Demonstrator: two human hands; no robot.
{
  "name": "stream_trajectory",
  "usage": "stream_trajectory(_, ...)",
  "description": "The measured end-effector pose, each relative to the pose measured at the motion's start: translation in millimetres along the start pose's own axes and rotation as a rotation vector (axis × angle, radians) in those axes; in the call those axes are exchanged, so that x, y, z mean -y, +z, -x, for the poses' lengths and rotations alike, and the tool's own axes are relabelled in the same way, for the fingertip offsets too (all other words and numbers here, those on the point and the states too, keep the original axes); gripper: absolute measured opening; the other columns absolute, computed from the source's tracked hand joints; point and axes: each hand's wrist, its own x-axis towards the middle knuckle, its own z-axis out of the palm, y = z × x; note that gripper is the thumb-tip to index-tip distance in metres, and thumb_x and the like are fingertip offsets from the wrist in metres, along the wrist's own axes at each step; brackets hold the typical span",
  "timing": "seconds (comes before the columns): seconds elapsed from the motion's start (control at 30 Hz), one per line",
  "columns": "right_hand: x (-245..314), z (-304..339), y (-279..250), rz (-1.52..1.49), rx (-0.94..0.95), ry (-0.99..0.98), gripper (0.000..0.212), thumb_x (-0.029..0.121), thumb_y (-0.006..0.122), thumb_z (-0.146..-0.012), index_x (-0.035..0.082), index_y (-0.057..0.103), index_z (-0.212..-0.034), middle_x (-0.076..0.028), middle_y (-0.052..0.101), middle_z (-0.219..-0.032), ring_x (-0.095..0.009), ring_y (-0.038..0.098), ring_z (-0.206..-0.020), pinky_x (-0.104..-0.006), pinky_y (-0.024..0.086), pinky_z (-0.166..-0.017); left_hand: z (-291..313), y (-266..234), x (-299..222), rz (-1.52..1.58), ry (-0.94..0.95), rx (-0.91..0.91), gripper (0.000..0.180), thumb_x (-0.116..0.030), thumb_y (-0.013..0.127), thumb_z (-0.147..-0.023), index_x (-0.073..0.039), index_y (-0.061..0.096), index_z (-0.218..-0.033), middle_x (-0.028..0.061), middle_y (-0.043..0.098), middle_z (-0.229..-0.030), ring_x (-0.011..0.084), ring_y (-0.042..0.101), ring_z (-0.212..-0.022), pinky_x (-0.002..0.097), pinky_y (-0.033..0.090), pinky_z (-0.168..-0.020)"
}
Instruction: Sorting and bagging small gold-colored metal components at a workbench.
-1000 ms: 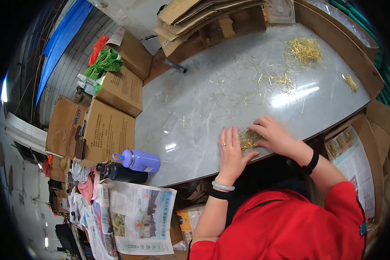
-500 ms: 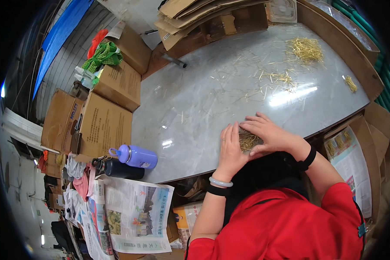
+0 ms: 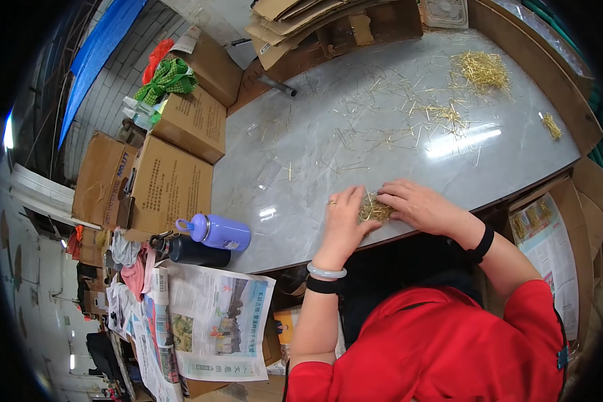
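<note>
Flanking the gold wires (image 3: 374,209) right of the purple bottle (image 3: 224,233), your left hand (image 3: 342,225) is spread; whether your right hand (image 3: 429,210) pinches, I can't tell. Likely light, springy: grasp both sides.

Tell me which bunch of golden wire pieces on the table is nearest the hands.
The bunch by the near edge of the table, between the left hand and right hand; the large pile, loose scatter and small bundle lie farther off.

Red short-sleeved top (image 3: 429,348); black wristbands (image 3: 481,242); pale bangle (image 3: 326,271); gold-toned ring (image 3: 332,202).
</note>
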Motion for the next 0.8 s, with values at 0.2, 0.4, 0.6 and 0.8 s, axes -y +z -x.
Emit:
stream_trajectory(0.2, 3, 3, -6, -0.031, -0.065, 0.023, 0.067, 0.041, 0.067, -0.086, -0.003, 0.050, -0.133, -0.020, 0.052, -0.137, -0.038, 0.046, -0.131, -0.0462, 0.036, -0.113, 12, -15, 9, -0.096, -0.101, -0.031, 0.078, -0.026, 0.090, -0.065, 0.001, 0.058, -0.131, 0.0194, 0.056, -0.130, 0.0389, 0.051, -0.118, 0.0448, 0.042, -0.103)
stream_trajectory(0.4, 23, -4, -5, 0.125, -0.112, 0.110, 0.068, 0.040, 0.068, -0.086, -0.003, 0.048, -0.135, -0.021, 0.052, -0.135, -0.039, 0.046, -0.131, -0.0463, 0.035, -0.114, 13, 3, 11, 0.006, -0.194, -0.066, 0.068, -0.017, 0.088, -0.068, 0.001, 0.060, -0.128, 0.0178, 0.057, -0.113, 0.0325, 0.060, -0.102, 0.0391, 0.051, -0.086)
stream_trajectory(0.6, 2, -1, 12, 0.055, -0.088, 0.079, 0.063, 0.029, 0.070, -0.087, -0.002, 0.047, -0.137, -0.020, 0.052, -0.137, -0.039, 0.046, -0.131, -0.0460, 0.035, -0.114, 6, 15, -4, 0.501, -0.249, -0.044, 0.067, -0.008, 0.085, -0.070, 0.000, 0.058, -0.131, 0.0178, 0.054, -0.116, 0.0279, 0.062, -0.093, 0.0337, 0.054, -0.076)
stream_trajectory(0.8, 15, -2, -9, -0.025, -0.086, 0.041, 0.059, 0.025, 0.070, -0.087, 0.000, 0.049, -0.136, -0.019, 0.053, -0.136, -0.038, 0.047, -0.131, -0.0467, 0.035, -0.115, 1, -17, 6, -0.036, -0.017, 0.089, 0.079, -0.023, 0.089, -0.064, -0.001, 0.057, -0.133, 0.0170, 0.052, -0.131, 0.0370, 0.050, -0.117, 0.0431, 0.044, -0.101)
